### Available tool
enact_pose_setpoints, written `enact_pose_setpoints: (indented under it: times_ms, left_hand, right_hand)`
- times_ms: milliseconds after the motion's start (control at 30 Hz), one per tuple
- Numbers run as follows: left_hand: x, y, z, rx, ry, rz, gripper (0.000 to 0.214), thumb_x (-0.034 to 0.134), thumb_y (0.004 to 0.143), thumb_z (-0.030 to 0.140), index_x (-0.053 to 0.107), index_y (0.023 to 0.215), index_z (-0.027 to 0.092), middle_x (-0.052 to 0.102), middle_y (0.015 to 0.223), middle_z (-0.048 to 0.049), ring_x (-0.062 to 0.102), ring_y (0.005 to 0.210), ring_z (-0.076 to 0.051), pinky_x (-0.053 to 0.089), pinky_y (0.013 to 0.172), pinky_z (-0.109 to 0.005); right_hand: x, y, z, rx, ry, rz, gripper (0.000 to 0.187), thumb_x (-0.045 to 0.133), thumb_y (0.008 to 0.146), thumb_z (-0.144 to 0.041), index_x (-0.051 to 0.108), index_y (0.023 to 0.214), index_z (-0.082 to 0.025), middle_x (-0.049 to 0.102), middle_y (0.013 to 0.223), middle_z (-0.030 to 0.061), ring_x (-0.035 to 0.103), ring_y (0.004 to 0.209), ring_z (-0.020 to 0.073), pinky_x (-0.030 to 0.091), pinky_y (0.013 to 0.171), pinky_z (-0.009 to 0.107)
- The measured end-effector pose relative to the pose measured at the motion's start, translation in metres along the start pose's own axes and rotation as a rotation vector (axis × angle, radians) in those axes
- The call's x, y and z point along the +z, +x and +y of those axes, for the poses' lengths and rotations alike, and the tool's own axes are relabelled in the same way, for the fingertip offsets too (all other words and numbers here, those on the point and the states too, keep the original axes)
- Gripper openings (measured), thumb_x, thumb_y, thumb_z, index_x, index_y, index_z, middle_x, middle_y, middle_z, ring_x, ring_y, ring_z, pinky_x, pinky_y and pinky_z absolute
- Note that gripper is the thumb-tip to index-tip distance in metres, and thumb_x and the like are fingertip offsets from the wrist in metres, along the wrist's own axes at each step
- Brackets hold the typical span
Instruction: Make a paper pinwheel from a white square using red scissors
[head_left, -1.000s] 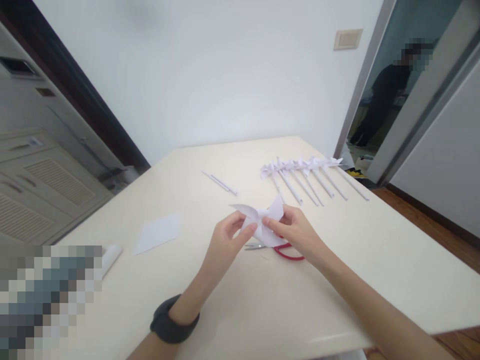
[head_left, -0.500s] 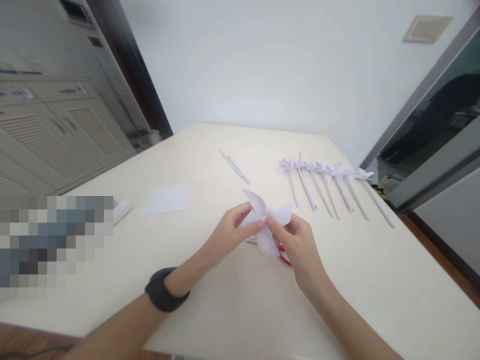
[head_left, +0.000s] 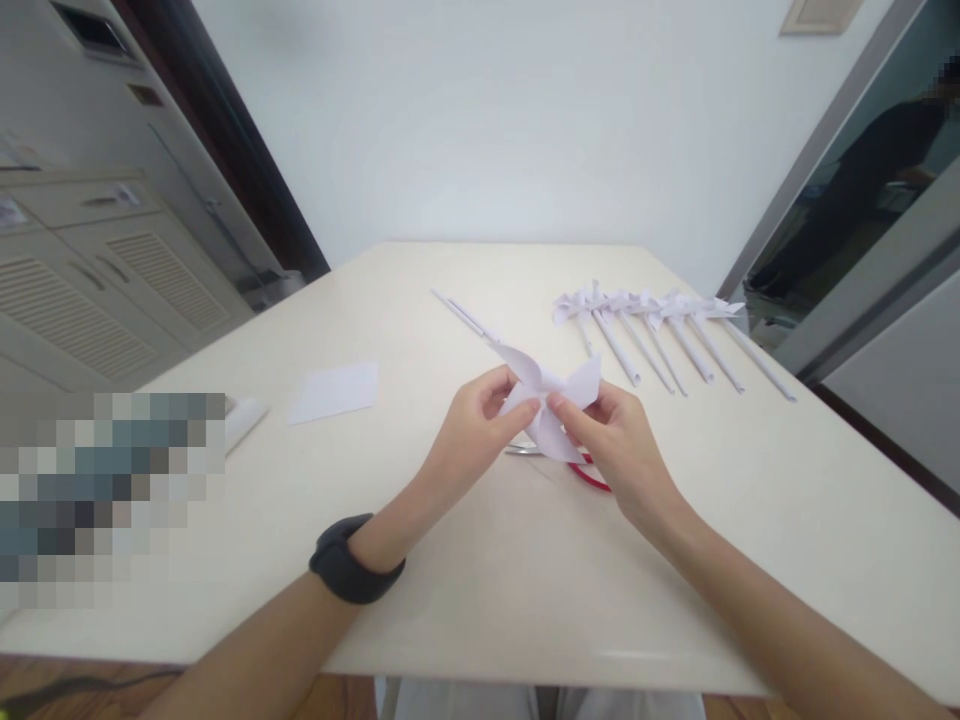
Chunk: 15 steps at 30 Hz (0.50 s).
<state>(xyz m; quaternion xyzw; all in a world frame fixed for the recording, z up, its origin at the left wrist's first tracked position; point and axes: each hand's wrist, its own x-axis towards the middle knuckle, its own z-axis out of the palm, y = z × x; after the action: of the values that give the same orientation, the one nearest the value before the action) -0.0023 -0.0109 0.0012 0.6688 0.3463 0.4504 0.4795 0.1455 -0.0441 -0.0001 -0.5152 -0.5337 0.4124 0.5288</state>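
Observation:
A white paper pinwheel (head_left: 553, 438) with curled blades is held up over the table. My left hand (head_left: 480, 425) grips its left side, thumb pressed near the centre. On the other side my right hand (head_left: 619, 440) pinches it, its thumb also close to the middle. The right fingers are partly hidden behind the paper. Beneath the pinwheel lie scissors with red handles (head_left: 589, 478), their metal blades pointing left and partly covered. A black band (head_left: 356, 560) is on my left wrist.
Several finished paper pinwheels on rolled sticks (head_left: 645, 310) lie in a row at the back right. Thin paper rolls (head_left: 465, 315) rest at the back middle. A white paper sheet (head_left: 334, 392) lies left, near a white roll (head_left: 244, 425). A person (head_left: 877, 170) appears beyond the glass at right.
The view has shifted slightly, so the table's front edge shows more. Both hands still hold the pinwheel, their thumbs remaining close to its centre.

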Motion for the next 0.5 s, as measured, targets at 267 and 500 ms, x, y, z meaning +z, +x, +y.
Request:
enact_pose_setpoints:
  times_ms: [267, 500]
  left_hand:
    - [0.0006, -0.0008, 0.0021, 0.026, -0.005, 0.008, 0.011, 0.056, 0.082, 0.026, 0.059, 0.086, 0.017, 0.065, 0.092, -0.0041, 0.060, 0.088, -0.019, 0.048, 0.079, -0.029]
    - [0.0003, -0.0018, 0.0055, -0.010, -0.058, -0.006, 0.013, 0.059, 0.081, 0.030, 0.058, 0.081, 0.017, 0.066, 0.089, -0.0035, 0.061, 0.085, -0.018, 0.048, 0.076, -0.026]
  right_hand:
    - [-0.0055, 0.0021, -0.0025, -0.034, -0.033, -0.031, 0.022, 0.059, 0.079, -0.038, 0.063, 0.082, -0.017, 0.052, 0.064, -0.0016, 0.044, 0.057, 0.0097, 0.034, 0.051, 0.022]
    - [-0.0102, 0.0033, -0.0058, -0.065, 0.049, -0.060, 0.019, 0.060, 0.080, -0.035, 0.063, 0.078, -0.016, 0.052, 0.063, -0.0027, 0.045, 0.059, 0.0084, 0.034, 0.052, 0.019]
